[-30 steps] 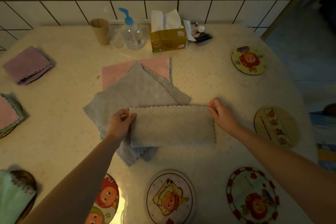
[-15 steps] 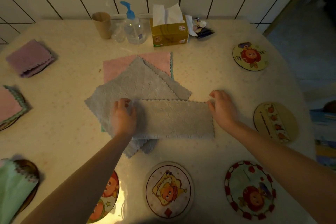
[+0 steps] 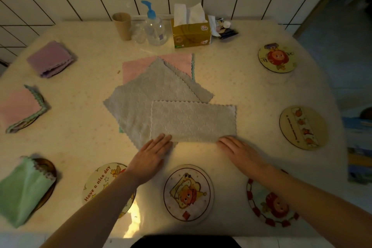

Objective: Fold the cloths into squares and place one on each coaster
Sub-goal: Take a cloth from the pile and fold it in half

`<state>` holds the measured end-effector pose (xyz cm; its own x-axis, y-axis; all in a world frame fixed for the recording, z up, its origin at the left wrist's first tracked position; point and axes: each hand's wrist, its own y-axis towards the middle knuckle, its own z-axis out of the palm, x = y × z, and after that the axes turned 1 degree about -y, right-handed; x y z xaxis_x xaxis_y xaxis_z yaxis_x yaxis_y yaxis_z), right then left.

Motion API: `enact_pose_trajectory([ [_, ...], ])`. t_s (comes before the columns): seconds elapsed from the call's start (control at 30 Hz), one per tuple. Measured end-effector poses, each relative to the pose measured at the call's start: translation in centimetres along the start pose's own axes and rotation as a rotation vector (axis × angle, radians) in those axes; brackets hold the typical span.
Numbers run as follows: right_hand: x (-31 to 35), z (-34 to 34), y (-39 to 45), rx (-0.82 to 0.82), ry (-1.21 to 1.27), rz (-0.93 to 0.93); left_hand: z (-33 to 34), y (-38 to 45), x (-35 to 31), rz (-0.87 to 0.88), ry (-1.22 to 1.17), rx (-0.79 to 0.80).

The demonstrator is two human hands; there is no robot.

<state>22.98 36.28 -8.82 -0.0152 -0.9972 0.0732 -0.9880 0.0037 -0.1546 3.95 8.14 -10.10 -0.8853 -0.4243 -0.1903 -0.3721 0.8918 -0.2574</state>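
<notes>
A grey cloth [image 3: 193,121] folded into a long rectangle lies mid-table on top of an unfolded grey cloth [image 3: 145,94] and a pink cloth [image 3: 138,64]. My left hand [image 3: 150,156] lies flat at the rectangle's near left corner, fingertips touching its edge. My right hand [image 3: 239,151] lies flat at the near right edge. Neither holds anything. Bare cartoon coasters sit near me [image 3: 188,192], [image 3: 267,205], [image 3: 100,179] and on the right [image 3: 303,127], [image 3: 277,57]. On the left, folded purple [image 3: 50,58], pink [image 3: 20,106] and green [image 3: 22,187] cloths rest, the last two on coasters.
Along the tiled wall stand a paper cup [image 3: 122,25], a pump bottle [image 3: 154,26], a tissue box [image 3: 190,30] and small clutter [image 3: 224,29]. The table's right edge curves away toward the floor.
Both hands slid from the far corners of the folded grey cloth down to its near edge and now lie flat. The cloth stays in place as a long rectangle.
</notes>
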Motion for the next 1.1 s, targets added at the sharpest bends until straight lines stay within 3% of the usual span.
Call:
enact_pose_trajectory([
  [0.23, 0.3, -1.4, 2.2, 0.143, -0.069, 0.012, -0.1, -0.8, 1.6, -0.136, -0.062, -0.002],
  [0.43, 0.2, -3.6, 3.5, 0.139, -0.031, -0.022, -2.1, 1.1, -3.4, -0.313, -0.079, -0.101],
  [0.6, 0.1, -6.1, 3.2, 0.019, -0.079, -0.035, -2.5, 3.8, -9.7, -0.168, -0.176, -0.162],
  [0.8, 1.7, -7.8, 0.9, -0.214, -0.006, -0.127, -2.0, 7.6, -13.0, -0.176, -0.235, -0.249],
  [0.9, 2.5, -7.9, -0.7, -0.189, 0.093, -0.110, -0.9, 7.2, -13.4, -0.041, -0.202, -0.306],
  [0.97, 2.4, -8.2, -1.6, -0.181, 0.206, -0.006, 0.0, 5.9, -13.6, 0.081, -0.167, -0.321],
  [1.1, 0.5, -6.9, -1.2, -0.124, 0.199, -0.004, 1.6, 2.5, -13.6, 0.276, -0.173, -0.138],
])
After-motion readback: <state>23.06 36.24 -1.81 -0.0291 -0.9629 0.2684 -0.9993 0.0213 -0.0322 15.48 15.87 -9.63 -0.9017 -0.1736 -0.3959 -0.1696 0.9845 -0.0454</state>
